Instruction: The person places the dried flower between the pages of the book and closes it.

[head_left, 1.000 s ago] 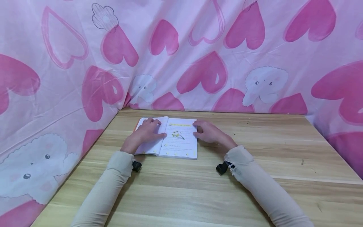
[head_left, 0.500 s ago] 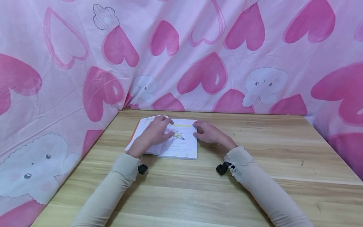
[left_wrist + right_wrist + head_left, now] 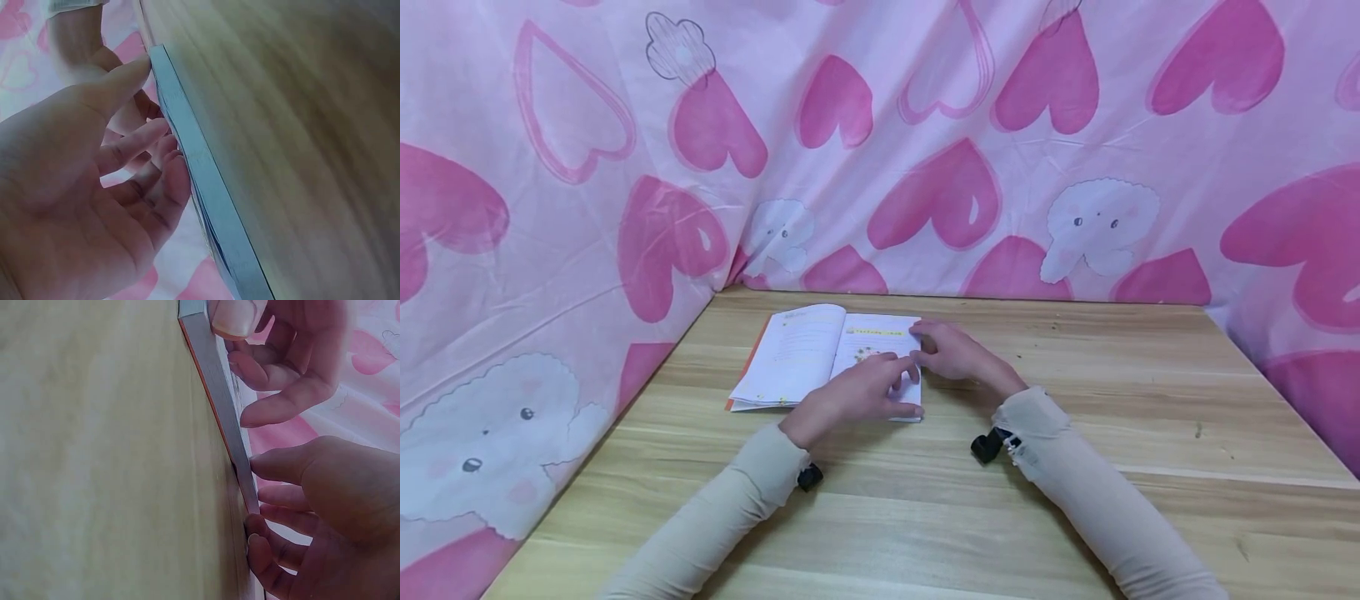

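**Open book (image 3: 808, 354) on wooden table (image 3: 880, 533)**

The book lies toward the table's far left, near pink heart-print cloth (image 3: 932, 183). A strip of orange cover (image 3: 749, 354) shows along its left side. White left page (image 3: 793, 358) bows up toward the spine; pale lines of text, small yellow drawings along the bottom. Left hand (image 3: 859, 392) crosses the lower right page (image 3: 880, 340), thumb and loosely bent fingers apart at its right edge. That page has a yellow heading and a partly covered flower drawing; print too small to read. Right hand (image 3: 955, 350) is at the book's upper right edge, thumb and fingers apart, just beside the left fingertips.

Half a second ago, left hand lay over the spine and part of the left page; now left page is uncovered and lower right page is mostly hidden. Right hand stays put.
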`<state>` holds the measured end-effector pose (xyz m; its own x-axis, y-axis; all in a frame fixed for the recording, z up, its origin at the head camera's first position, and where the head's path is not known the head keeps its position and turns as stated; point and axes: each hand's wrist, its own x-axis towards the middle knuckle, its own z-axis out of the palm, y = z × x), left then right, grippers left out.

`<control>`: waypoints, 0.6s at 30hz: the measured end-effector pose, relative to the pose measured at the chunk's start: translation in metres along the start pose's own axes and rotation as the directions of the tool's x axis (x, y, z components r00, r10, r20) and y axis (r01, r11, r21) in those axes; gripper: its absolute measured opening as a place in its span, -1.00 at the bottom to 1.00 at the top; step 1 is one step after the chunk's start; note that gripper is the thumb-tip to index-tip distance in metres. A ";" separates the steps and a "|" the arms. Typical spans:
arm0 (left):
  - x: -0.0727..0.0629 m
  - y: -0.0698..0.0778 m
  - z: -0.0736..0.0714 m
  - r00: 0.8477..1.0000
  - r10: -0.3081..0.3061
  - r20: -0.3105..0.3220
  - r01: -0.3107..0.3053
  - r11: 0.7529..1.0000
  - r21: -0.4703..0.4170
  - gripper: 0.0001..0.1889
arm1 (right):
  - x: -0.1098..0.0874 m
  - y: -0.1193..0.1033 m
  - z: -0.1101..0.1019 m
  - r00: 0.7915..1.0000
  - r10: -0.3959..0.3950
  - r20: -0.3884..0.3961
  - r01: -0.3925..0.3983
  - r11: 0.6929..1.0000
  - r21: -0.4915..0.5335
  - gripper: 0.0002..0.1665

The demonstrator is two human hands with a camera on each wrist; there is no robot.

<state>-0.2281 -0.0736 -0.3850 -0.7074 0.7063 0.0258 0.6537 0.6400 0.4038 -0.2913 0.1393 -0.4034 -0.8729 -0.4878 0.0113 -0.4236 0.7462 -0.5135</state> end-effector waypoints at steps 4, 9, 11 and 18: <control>-0.001 0.000 0.002 0.999 -0.039 0.016 0.039 0.999 -0.011 -0.50 | -0.001 -0.001 0.001 1.000 0.016 0.006 -0.016 1.000 0.010 -0.32; -0.002 -0.002 0.000 0.997 -0.055 0.057 0.058 0.998 -0.039 -0.42 | -0.002 0.000 0.001 1.000 0.017 0.013 -0.017 1.000 0.014 -0.31; -0.003 -0.003 -0.001 0.996 -0.052 0.072 0.055 0.998 -0.038 -0.38 | -0.002 0.000 0.001 1.000 0.021 0.012 -0.021 0.999 0.027 -0.31; -0.003 -0.008 -0.008 0.996 -0.005 0.086 0.007 1.000 -0.019 -0.44 | -0.001 0.001 0.001 0.998 0.064 -0.021 -0.062 0.994 0.086 -0.36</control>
<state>-0.2329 -0.0833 -0.3805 -0.6850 0.7264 -0.0555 0.6437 0.6392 0.4209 -0.2912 0.1403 -0.4046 -0.9031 -0.4294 -0.0034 -0.3466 0.7335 -0.5847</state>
